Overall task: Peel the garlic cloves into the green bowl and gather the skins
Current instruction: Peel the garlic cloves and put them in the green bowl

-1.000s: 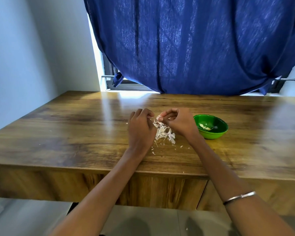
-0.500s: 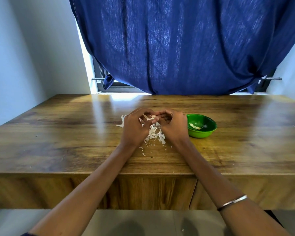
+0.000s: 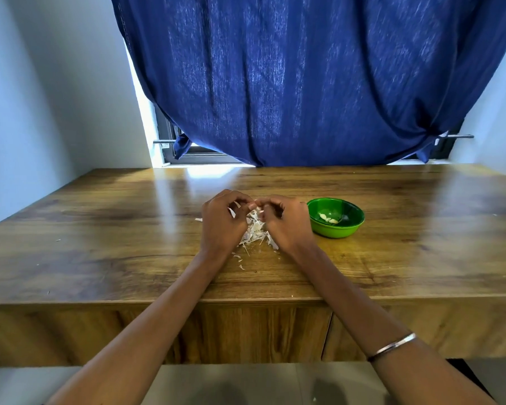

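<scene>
Papery white skins (image 3: 256,233) are lying heaped on the tabletop (image 3: 100,244) under both hands. Left hand (image 3: 221,222) and right hand (image 3: 284,223) are pinching one clove (image 3: 253,203), mostly hidden, just left of the green bowl (image 3: 335,217) holding peeled cloves. Advisable: be peeling over the heap, keeping scraps together.

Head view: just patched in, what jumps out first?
A big blue curtain fills the top, hanging behind the wooden table. At the table's middle, the left hand and right hand work together over a pile of garlic skins. The green bowl sits just right, holding peeled cloves.
</scene>
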A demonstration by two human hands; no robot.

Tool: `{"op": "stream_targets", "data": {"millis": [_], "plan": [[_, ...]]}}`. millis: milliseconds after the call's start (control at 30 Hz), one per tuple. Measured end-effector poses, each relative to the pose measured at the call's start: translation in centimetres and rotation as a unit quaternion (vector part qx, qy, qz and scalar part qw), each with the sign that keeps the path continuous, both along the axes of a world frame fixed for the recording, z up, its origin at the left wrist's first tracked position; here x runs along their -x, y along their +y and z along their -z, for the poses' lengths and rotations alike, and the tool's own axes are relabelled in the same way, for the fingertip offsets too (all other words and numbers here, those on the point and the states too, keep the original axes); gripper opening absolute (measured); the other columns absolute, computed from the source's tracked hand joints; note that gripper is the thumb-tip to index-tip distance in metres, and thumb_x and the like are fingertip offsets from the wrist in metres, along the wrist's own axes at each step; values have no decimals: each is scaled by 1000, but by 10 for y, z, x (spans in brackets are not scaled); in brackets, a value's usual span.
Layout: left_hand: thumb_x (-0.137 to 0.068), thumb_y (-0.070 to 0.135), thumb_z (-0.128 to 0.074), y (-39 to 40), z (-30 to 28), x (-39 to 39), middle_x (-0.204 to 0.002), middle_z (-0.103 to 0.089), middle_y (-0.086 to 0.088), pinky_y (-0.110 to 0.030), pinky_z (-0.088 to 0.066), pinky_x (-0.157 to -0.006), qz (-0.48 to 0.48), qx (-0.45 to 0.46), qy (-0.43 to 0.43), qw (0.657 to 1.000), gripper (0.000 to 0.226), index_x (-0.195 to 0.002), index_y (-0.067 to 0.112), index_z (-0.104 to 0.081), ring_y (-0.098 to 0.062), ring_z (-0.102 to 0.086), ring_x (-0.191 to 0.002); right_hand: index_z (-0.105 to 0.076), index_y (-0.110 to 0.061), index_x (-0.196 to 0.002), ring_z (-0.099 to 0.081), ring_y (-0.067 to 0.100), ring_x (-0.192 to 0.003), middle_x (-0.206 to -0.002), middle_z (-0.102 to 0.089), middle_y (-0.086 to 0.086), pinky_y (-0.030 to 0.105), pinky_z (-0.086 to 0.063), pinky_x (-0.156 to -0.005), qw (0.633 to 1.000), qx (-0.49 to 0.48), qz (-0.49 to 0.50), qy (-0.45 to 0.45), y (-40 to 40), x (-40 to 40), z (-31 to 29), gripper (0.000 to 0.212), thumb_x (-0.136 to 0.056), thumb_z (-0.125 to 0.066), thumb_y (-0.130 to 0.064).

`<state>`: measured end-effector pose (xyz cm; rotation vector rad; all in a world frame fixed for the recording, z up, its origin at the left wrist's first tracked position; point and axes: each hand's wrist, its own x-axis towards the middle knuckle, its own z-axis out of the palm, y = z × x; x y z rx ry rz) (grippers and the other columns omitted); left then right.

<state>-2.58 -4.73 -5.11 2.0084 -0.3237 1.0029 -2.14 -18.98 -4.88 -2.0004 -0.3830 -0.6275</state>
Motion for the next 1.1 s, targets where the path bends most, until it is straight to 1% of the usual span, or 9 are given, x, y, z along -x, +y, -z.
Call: {"op": "stream_targets", "data": {"millis": [100, 233, 367, 533, 667, 800, 900, 1033, 1100], "plan": [[-81, 8, -82, 0, -2, 2, -79, -72, 14, -9, -45, -69, -9, 18, -25, 999, 10, -84, 17, -80, -2, -66, -71, -75, -24, -103, -73, 9, -79, -96, -76, -8, 43, -61, -79, 1000, 16, -24, 5, 1, 0, -1, 30, -98, -53, -5], [-81, 9, -83, 0, -4, 6, -80, -74, 10, -9, -46, -67, -3, 49, -24, 998, 7, -85, 14, -79, 0, -66, -69, -74, -19, -115, -71, 10, -93, -104, -76, -4, 39, -58, -90, 996, 84, -21, 0, 0, 4, -2, 39, -91, -57, 6], [-82, 9, -82, 0, -3, 9, -77, -72, 9, -12, -45, -63, -1, 70, -14, 997, 8, -81, 14, -75, -5, -63, -65, -77, -12, -99, -73, 12, -84, -89, -79, -2, 43, -57, -90, 996, 77, -43, 25, 0, 6, -3, 19, -100, -58, -15], [-84, 12, -81, 1, -2, 6, -75, -68, 12, -11, -44, -64, 1, 46, -27, 999, 12, -81, 17, -70, -5, -63, -67, -75, -15, -113, -71, 8, -94, -102, -77, -4, 32, -57, -92, 998, 56, -38, -5, 0, 8, -5, 23, -94, -66, -6], [-85, 4, -77, 2, -2, -2, -77, -68, 10, -14, -46, -63, 38, -1, -25, 999, 12, -81, 13, -70, -6, -64, -68, -75, -17, -109, -69, -7, -82, -93, -75, -14, 15, -56, -79, 998, -8, -57, -1, -1, 10, -8, 22, -88, -75, -9], [-88, 2, -73, 2, 0, -4, -77, -68, 9, -29, -52, -60, 76, 22, -24, 997, 10, -84, 11, -69, -11, -64, -66, -78, -17, -93, -71, 3, -71, -83, -78, -4, 21, -58, -65, 986, -131, -95, 38, -2, 13, -11, 15, -85, -78, -5], [-88, 1, -68, 3, 0, -3, -70, -65, 14, -37, -49, -59, 95, 58, -15, 994, 13, -85, 14, -67, -19, -62, -62, -75, -19, -87, -73, 15, -71, -84, -78, 7, 23, -60, -67, 957, -215, -164, 105, -3, 15, -15, 20, -88, -73, 1], [-87, -3, -68, 2, -2, 6, -79, -68, 13, -37, -51, -61, 126, 68, -3, 990, 18, -87, 15, -67, -10, -63, -67, -71, -6, -94, -72, 18, -69, -91, -76, 20, 23, -61, -67, 931, -268, -191, 160, -5, 15, -18, 9, -91, -68, 2], [-86, -1, -67, 2, -3, 9, -83, -68, 8, -37, -52, -60, 137, 62, -3, 989, 19, -86, 18, -66, -8, -62, -68, -70, -2, -96, -72, 15, -70, -89, -76, 18, 22, -60, -67, 921, -281, -196, 184, -7, 15, -17, 7, -91, -67, 2]]}}
